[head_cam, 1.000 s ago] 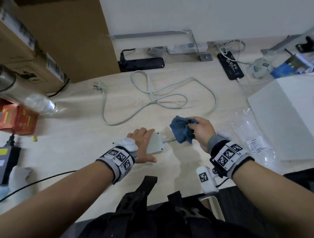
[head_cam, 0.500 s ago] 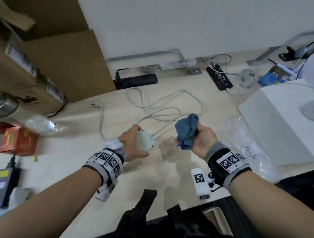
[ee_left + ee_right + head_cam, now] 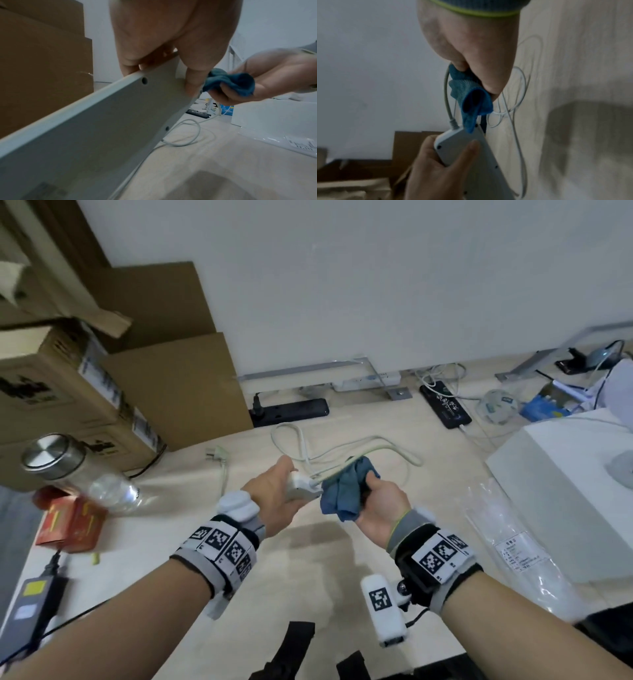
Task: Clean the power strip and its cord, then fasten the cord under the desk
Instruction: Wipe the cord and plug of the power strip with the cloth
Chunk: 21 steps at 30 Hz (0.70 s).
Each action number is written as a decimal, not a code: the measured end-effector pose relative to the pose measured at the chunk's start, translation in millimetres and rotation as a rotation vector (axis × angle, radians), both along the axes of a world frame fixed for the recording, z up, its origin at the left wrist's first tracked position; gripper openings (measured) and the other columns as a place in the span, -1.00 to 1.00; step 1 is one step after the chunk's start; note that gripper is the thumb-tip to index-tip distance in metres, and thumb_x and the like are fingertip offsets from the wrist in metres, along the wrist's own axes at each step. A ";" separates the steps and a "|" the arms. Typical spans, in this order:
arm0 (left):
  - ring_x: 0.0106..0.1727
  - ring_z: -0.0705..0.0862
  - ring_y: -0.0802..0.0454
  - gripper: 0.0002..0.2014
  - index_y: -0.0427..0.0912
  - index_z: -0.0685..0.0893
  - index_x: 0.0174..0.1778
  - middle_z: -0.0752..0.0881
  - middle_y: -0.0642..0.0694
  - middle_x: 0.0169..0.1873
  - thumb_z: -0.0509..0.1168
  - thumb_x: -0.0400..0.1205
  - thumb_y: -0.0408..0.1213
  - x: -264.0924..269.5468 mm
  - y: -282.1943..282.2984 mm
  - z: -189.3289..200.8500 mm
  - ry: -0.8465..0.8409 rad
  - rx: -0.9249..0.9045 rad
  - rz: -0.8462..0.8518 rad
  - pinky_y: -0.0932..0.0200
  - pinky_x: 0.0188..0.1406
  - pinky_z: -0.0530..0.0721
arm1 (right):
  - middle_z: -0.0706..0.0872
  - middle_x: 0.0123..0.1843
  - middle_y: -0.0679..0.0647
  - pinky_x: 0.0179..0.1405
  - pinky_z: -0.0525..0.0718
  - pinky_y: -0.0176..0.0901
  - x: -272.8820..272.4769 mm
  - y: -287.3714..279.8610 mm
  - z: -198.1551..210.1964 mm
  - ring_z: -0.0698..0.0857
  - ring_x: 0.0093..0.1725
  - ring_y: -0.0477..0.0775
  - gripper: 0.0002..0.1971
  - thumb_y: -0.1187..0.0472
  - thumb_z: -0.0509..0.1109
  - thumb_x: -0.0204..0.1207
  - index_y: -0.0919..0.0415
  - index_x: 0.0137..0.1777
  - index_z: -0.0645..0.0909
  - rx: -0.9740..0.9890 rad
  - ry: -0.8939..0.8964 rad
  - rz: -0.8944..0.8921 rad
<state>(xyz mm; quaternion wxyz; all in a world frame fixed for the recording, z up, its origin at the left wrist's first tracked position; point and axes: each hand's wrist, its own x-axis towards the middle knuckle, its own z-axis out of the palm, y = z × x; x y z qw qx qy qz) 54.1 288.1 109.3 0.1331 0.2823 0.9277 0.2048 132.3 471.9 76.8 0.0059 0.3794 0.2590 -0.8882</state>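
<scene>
My left hand (image 3: pixel 274 494) grips the white power strip (image 3: pixel 301 489) by its cord end and holds it up off the desk; its grey back (image 3: pixel 96 135) fills the left wrist view. My right hand (image 3: pixel 376 501) holds a bunched blue cloth (image 3: pixel 346 491) wrapped round the pale cord (image 3: pixel 356 458) just past the strip. In the right wrist view the cloth (image 3: pixel 471 100) hangs over the strip's end (image 3: pixel 471 155). The rest of the cord (image 3: pixel 407 455) loops on the desk to its plug (image 3: pixel 217 455).
Cardboard boxes (image 3: pixel 68 392) and a steel-lidded bottle (image 3: pixel 72 474) stand at the left. A black power strip (image 3: pixel 291 409) and a white one (image 3: pixel 370 381) lie by the wall. A white box (image 3: pixel 565 491) and a plastic bag (image 3: pixel 513 549) are at the right.
The left hand lifted the power strip off the desk and raised it. The right hand brought the cloth up and closed it round the cord near the strip.
</scene>
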 end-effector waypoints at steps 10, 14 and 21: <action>-0.27 0.63 -0.18 -0.71 -0.02 0.26 0.14 0.66 -0.02 -0.20 0.23 0.61 -0.16 28.3 26.7 -0.8 0.070 -0.037 -0.039 0.09 -0.36 0.42 | 0.52 -0.60 0.11 -0.50 0.28 -0.12 -9.7 -22.1 13.7 0.39 -0.58 0.04 -0.87 0.28 0.29 0.65 0.35 0.06 0.60 0.491 0.068 0.103; -0.04 0.62 0.03 -0.42 0.07 0.32 0.45 0.57 0.14 0.01 0.38 0.54 -0.09 33.9 15.7 -5.6 -0.224 0.167 -0.052 0.27 -0.25 0.44 | 0.45 -0.70 0.15 -0.46 0.28 -0.10 -4.9 -4.4 21.2 0.36 -0.57 0.07 -0.77 0.31 0.21 0.66 0.49 -0.09 0.58 0.531 0.251 0.319; 0.45 0.40 0.23 -0.04 0.11 0.19 0.58 0.44 0.21 0.43 0.55 0.30 0.12 5.3 7.5 1.8 -0.690 0.281 -0.210 0.19 0.42 0.41 | 0.49 -0.60 0.17 -0.42 0.54 -0.24 -15.0 15.5 37.7 0.48 -0.57 0.01 -0.31 0.00 0.71 0.14 0.47 0.09 0.55 0.383 0.483 0.552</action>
